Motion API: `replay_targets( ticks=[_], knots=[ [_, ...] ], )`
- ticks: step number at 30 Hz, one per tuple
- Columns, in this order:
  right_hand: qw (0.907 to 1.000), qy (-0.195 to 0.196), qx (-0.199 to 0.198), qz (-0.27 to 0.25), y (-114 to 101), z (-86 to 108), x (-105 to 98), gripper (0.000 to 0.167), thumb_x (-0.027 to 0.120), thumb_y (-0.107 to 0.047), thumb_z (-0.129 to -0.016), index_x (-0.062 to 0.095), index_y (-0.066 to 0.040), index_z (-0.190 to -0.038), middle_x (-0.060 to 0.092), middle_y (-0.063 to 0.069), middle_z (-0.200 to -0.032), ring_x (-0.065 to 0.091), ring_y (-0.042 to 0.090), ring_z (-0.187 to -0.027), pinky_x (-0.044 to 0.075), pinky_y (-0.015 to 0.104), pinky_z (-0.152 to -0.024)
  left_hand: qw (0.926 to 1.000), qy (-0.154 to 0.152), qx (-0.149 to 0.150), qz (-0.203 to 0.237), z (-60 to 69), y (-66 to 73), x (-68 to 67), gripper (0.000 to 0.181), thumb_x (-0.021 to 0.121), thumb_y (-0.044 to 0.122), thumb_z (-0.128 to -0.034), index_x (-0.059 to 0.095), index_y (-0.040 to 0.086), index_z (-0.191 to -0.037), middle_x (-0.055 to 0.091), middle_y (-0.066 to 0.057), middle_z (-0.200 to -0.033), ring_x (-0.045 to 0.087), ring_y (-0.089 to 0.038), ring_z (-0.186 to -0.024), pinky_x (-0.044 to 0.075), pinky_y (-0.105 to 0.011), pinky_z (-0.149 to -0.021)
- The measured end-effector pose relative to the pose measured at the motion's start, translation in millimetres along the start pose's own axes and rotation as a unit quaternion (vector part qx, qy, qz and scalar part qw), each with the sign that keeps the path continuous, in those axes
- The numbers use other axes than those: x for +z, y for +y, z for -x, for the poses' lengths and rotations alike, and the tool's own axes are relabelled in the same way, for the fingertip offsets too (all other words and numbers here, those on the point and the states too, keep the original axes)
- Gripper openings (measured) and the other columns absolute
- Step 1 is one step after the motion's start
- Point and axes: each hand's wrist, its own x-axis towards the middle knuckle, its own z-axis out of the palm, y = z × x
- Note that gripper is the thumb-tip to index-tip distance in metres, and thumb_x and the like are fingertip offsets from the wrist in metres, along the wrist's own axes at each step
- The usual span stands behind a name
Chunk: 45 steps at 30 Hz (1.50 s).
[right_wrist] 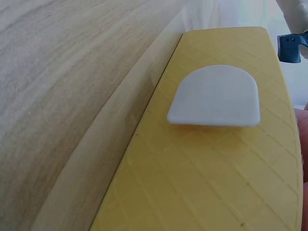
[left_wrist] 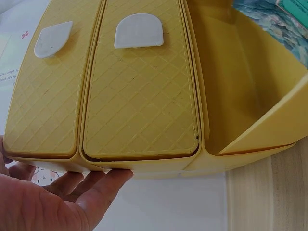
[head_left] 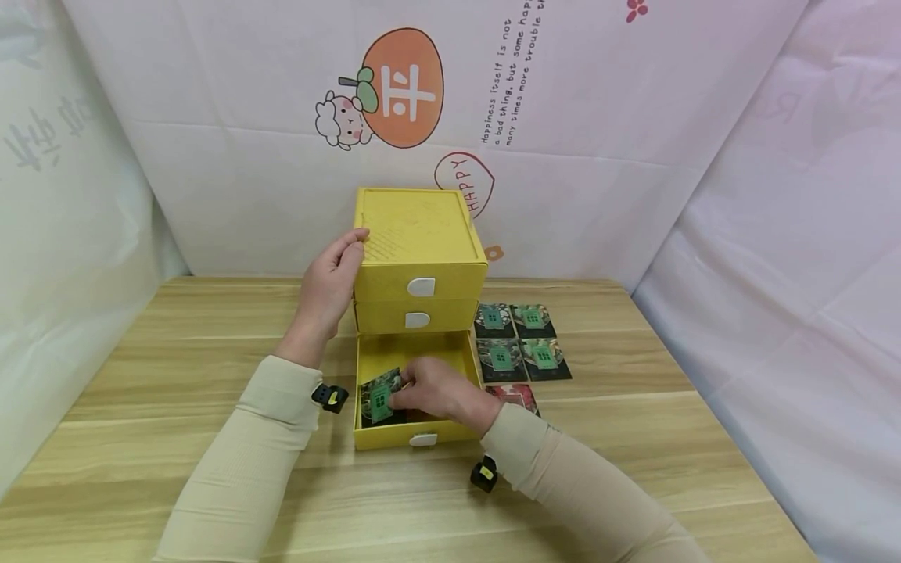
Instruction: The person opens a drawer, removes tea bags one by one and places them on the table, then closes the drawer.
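A yellow three-drawer box stands on the table, its bottom drawer pulled out. My left hand rests against the box's upper left side, fingertips at the top edge; the left wrist view shows the fingers touching the side wall. Inside the open drawer, my right hand pinches a dark square packet with a green label between thumb and fingers. That packet leans at the drawer's left. The drawer's front with its white tab fills the right wrist view, where the right hand barely shows.
Right of the box, several similar green-labelled packets lie in two rows on the wooden table. A red packet lies nearer, partly hidden by the right forearm. Printed white cloth hangs behind and at both sides.
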Motion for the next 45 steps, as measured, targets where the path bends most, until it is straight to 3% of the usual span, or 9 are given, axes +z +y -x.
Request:
replay_targets(
  ticks=[4,8,14,20,25,32,37,45],
  knots=[
    [0.9999,0.003,-0.01,-0.01,-0.5,3.0,0.0,0.038,0.074,-0.023,-0.097,0.054,-0.015,-0.066,0.047,-0.005,-0.058,0.043,0.011,-0.054,0.035,0.026,-0.053,1.0,0.001,-0.001,0.002,-0.7,0.1,0.7,0.049,0.04,0.052,-0.109,0.056,0.032,-0.151,0.05,0.01,-0.158,0.042,-0.018,-0.083,0.035,-0.037,-0.07],
    [0.9997,0.014,-0.014,-0.013,-0.7,5.2,0.3,0.037,0.072,-0.023,-0.099,0.055,-0.015,-0.067,0.054,-0.003,-0.061,0.053,0.011,-0.057,0.043,0.025,-0.055,1.0,0.002,-0.002,0.0,-0.3,0.7,0.8,0.05,0.04,0.052,-0.1087,0.056,0.032,-0.151,0.049,0.01,-0.158,0.043,-0.02,-0.084,0.036,-0.037,-0.068],
    [0.9992,0.033,-0.025,0.0,-1.1,7.5,-0.3,0.039,0.068,-0.021,-0.101,0.05,-0.016,-0.067,0.051,-0.003,-0.063,0.06,0.011,-0.058,0.052,0.027,-0.058,1.0,0.003,-0.003,0.006,-0.5,0.7,1.0,0.049,0.041,0.05,-0.1089,0.057,0.031,-0.151,0.048,0.009,-0.16,0.047,-0.02,-0.105,0.036,-0.038,-0.077],
    [0.9976,0.049,-0.034,0.034,-2.8,11.8,-2.9,0.04,0.065,-0.023,-0.103,0.046,-0.018,-0.068,0.049,-0.004,-0.062,0.058,0.011,-0.057,0.048,0.027,-0.056,1.0,0.008,-0.001,0.0,-0.7,0.4,0.9,0.048,0.041,0.05,-0.1087,0.057,0.032,-0.15,0.05,0.009,-0.158,0.042,-0.02,-0.079,0.035,-0.036,-0.066],
    [0.9936,0.074,-0.06,0.061,-3.9,16.0,-6.8,0.039,0.065,-0.022,-0.103,0.045,-0.017,-0.069,0.042,-0.005,-0.062,0.044,0.01,-0.054,0.037,0.026,-0.057,1.0,0.008,-0.003,-0.004,-0.7,0.2,-0.1,0.048,0.041,0.05,-0.1088,0.058,0.033,-0.15,0.051,0.008,-0.156,0.029,-0.016,-0.057,0.032,-0.032,-0.053],
    [0.9873,0.106,-0.079,0.087,-5.1,23.2,-13.6,0.038,0.062,-0.024,-0.105,0.046,-0.018,-0.071,0.036,-0.006,-0.061,0.034,0.01,-0.053,0.031,0.027,-0.058,1.0,0.006,-0.002,-0.005,-0.4,0.4,0.1,0.048,0.04,0.05,-0.1091,0.057,0.032,-0.151,0.05,0.008,-0.157,0.031,-0.018,-0.062,0.034,-0.034,-0.057],
    [0.9797,0.145,-0.079,0.114,-6.6,29.4,-18.7,0.035,0.061,-0.028,-0.106,0.051,-0.018,-0.075,0.039,-0.006,-0.061,0.038,0.01,-0.052,0.033,0.027,-0.056,1.0,0.003,-0.002,-0.008,-0.5,0.3,0.4,0.049,0.039,0.051,-0.109,0.056,0.033,-0.151,0.049,0.009,-0.158,0.038,-0.017,-0.072,0.035,-0.035,-0.062],
    [0.9696,0.192,-0.074,0.133,-9.4,41.5,-29.4,0.027,0.06,-0.032,-0.107,0.057,-0.021,-0.083,0.042,-0.007,-0.061,0.042,0.011,-0.052,0.032,0.027,-0.053,0.9999,-0.003,0.002,-0.01,0.3,-1.1,-0.6,0.051,0.038,0.053,-0.1092,0.054,0.033,-0.153,0.048,0.01,-0.159,0.024,-0.014,-0.052,0.031,-0.033,-0.05]
  ],
)
